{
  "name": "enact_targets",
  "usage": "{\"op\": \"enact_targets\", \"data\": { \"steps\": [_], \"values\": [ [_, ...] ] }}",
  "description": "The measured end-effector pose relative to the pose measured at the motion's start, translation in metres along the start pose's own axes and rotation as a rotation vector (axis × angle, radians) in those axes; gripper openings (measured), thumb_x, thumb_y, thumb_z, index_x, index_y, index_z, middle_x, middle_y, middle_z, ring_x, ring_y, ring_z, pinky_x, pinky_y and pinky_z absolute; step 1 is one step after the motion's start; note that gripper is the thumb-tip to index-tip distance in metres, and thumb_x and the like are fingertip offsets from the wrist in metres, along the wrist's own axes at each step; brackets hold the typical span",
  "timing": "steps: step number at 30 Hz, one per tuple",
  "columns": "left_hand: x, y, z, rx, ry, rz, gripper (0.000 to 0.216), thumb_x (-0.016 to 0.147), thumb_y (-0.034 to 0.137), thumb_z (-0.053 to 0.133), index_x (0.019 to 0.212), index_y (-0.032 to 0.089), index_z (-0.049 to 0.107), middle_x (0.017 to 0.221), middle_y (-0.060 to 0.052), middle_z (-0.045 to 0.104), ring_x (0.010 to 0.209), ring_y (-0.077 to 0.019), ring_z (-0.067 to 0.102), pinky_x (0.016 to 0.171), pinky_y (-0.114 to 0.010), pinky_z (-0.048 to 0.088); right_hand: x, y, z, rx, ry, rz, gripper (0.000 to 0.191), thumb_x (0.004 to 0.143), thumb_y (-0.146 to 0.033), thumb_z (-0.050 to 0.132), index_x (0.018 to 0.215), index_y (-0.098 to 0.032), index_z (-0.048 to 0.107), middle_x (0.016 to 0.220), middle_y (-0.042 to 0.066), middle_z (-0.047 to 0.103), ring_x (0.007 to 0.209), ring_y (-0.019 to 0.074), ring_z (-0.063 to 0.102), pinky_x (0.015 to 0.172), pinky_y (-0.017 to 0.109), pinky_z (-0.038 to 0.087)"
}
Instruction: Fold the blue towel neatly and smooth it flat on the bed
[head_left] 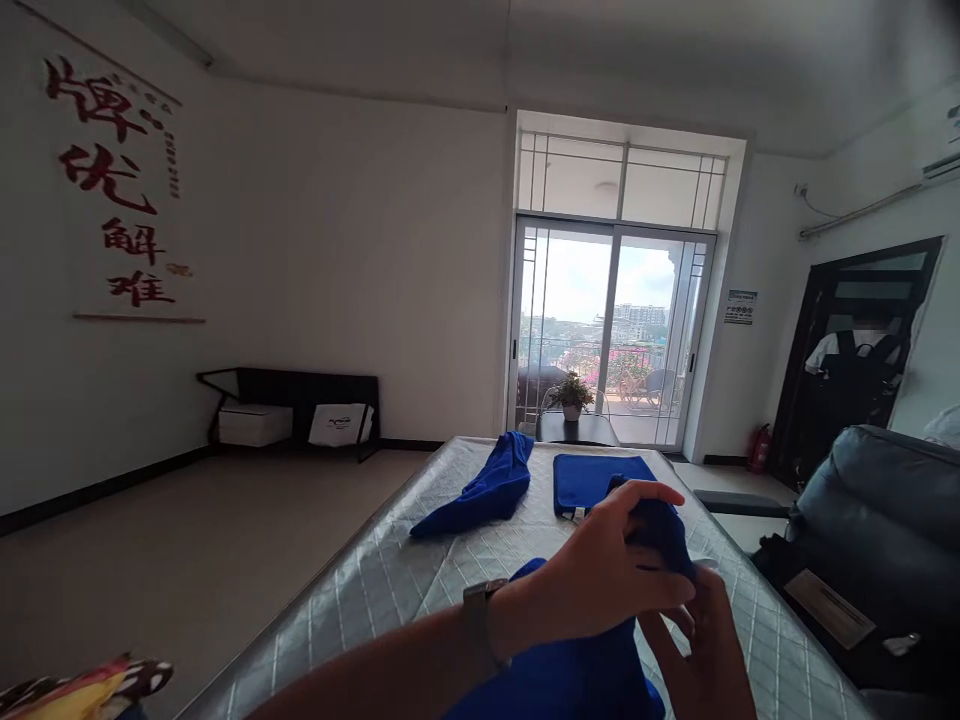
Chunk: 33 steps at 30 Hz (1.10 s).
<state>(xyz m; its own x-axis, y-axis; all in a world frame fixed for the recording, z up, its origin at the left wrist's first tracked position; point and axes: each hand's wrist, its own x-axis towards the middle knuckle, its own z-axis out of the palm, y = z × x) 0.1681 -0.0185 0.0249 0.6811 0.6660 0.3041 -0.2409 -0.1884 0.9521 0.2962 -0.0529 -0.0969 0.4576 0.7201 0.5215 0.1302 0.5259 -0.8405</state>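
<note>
Blue cloth [562, 670] is bunched in front of me, with its upper part raised between my hands. My left hand [611, 560], a watch [484, 620] on its wrist, grips the raised dark blue part; its index finger sticks out. Close against it, my right hand [709, 630] has bent fingers at the lower edge of the same cloth, partly hidden by the left hand. Beyond them, a neatly folded blue cloth [581, 478] lies flat. To its left is a crumpled blue cloth [499, 485].
A silver quilted cover [360, 590] lies over the table. A dark armchair [877, 510] stands close on the right. Past the far end are a small table with a potted plant [571, 396] and sliding glass doors [562, 320]. A person [859, 360] stands by the doorway.
</note>
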Motion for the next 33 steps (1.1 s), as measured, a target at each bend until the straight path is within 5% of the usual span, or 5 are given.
{"op": "enact_targets", "data": {
  "steps": [12,21,24,27,33],
  "values": [
    [-0.013,0.000,-0.028,0.860,-0.182,0.283,0.046,0.070,0.040,0.083,0.114,0.033,0.072,0.097,-0.004,0.054,0.095,-0.0198,0.054,0.080,-0.032,0.053,0.015,0.011,-0.005,-0.027,-0.110,-0.036,0.028,0.072,-0.039,0.076,0.091,-0.025,0.061,0.090,0.000,0.064,0.081,0.0184,0.063,0.069,0.027,0.055],
    [-0.017,-0.018,-0.048,1.228,0.067,0.644,0.023,0.087,0.044,0.067,0.083,0.022,0.075,0.116,-0.008,0.059,0.108,-0.0220,0.059,0.091,-0.036,0.052,0.020,0.017,0.001,-0.253,-0.223,-0.160,0.020,0.086,-0.041,0.064,0.081,-0.024,0.056,0.082,0.000,0.061,0.073,0.0157,0.058,0.065,0.026,0.052],
    [-0.023,-0.009,-0.057,1.309,0.112,0.741,0.024,0.091,0.039,0.062,0.082,0.020,0.072,0.094,-0.003,0.068,0.084,-0.0147,0.064,0.078,-0.030,0.052,0.020,0.025,-0.003,-0.455,-0.221,-0.310,0.015,0.086,-0.036,0.063,0.078,-0.024,0.057,0.084,0.001,0.062,0.072,0.0159,0.056,0.064,0.028,0.051],
    [-0.028,0.002,-0.077,1.316,0.188,0.788,0.022,0.095,0.035,0.057,0.090,0.019,0.072,0.071,0.002,0.068,0.063,-0.0102,0.061,0.064,-0.024,0.048,0.020,0.042,-0.018,-0.606,-0.185,-0.393,0.011,0.085,-0.037,0.062,0.087,-0.027,0.064,0.095,0.003,0.066,0.078,0.0185,0.060,0.064,0.030,0.054],
    [-0.051,0.025,-0.135,1.357,0.324,0.659,0.023,0.097,0.035,0.054,0.098,0.023,0.073,0.086,0.001,0.075,0.076,-0.0113,0.068,0.074,-0.021,0.051,0.023,0.074,-0.076,-0.804,-0.140,-0.393,0.025,0.081,-0.052,0.064,0.097,-0.035,0.072,0.107,0.002,0.071,0.085,0.0232,0.068,0.061,0.033,0.059]
  ]
}}
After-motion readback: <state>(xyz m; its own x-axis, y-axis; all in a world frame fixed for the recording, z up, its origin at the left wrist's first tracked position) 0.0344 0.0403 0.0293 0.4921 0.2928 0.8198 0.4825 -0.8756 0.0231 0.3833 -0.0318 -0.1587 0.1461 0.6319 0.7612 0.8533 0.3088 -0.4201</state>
